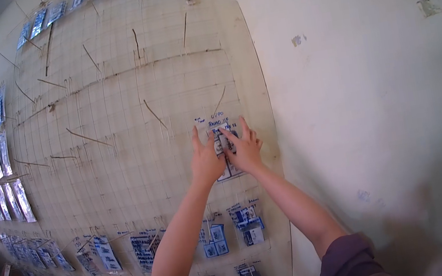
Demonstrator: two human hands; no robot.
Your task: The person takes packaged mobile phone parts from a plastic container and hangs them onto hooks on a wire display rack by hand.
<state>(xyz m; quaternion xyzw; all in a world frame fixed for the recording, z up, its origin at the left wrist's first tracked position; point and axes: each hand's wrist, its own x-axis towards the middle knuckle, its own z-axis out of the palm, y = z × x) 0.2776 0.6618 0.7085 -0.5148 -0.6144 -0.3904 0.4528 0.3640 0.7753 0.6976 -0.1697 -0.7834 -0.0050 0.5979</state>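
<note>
Both of my hands reach up to a clear plastic packet (229, 171) at the right side of a wire grid. The packet has blue handwriting at its top and small printed pieces inside. My left hand (208, 160) touches its left side, with the index finger pointing up and fingers apart. On the right side lies my right hand (244, 149), its index finger stretched up and the other fingers partly bent. The hands are close together over the packet's middle and hide part of it.
The wire grid (110, 97) covers the left wall, with thin metal hooks sticking out. Packets hang below, such as one with blue and white cards (214, 240) and another beside it (250, 227). More hang far left (3, 152). A pale wall (343, 107) stands right.
</note>
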